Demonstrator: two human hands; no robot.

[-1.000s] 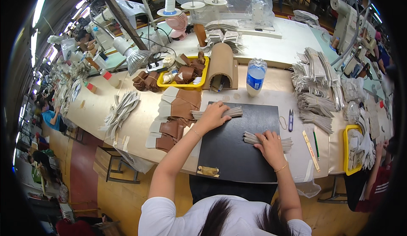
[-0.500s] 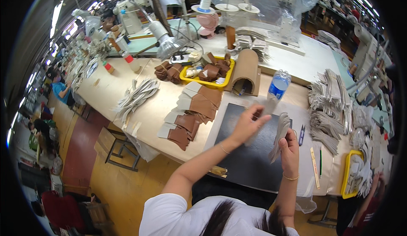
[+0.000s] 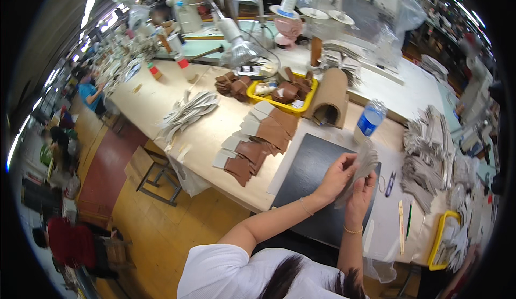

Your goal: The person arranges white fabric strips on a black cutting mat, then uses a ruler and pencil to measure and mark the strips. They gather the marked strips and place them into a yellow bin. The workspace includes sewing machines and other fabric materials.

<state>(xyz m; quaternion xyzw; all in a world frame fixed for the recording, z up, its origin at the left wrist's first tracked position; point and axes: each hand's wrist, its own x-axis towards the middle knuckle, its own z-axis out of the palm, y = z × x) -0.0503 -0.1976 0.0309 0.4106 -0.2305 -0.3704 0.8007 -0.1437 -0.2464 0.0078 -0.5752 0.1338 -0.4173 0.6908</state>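
Observation:
Over a dark flat board [image 3: 309, 178] I hold an upright stack of thin grey strip-like pieces [image 3: 366, 156], its top slightly blurred. My right hand [image 3: 358, 198] is closed around the lower part of the stack from the right. My left hand [image 3: 341, 173] closes on the stack's left side, with fingers bent against the pieces. Just beyond the stack stands a clear bottle with a blue label [image 3: 370, 120]. Close to my right hand lies a pair of dark thread snips [image 3: 390, 184].
Brown and pale leather pieces [image 3: 252, 154] lie fanned to the left, before a yellow tray [image 3: 309, 102]. A cardboard tube [image 3: 331, 92] lies behind the board. Grey bundles [image 3: 424, 137] are piled at right, near a ruler [image 3: 401, 226], a green pencil [image 3: 410, 218] and another yellow basket [image 3: 436, 245].
My left hand, earlier apart from the stack with a blurred grey piece, has moved right and now meets the stack in my right hand. The whole view has shifted slightly.

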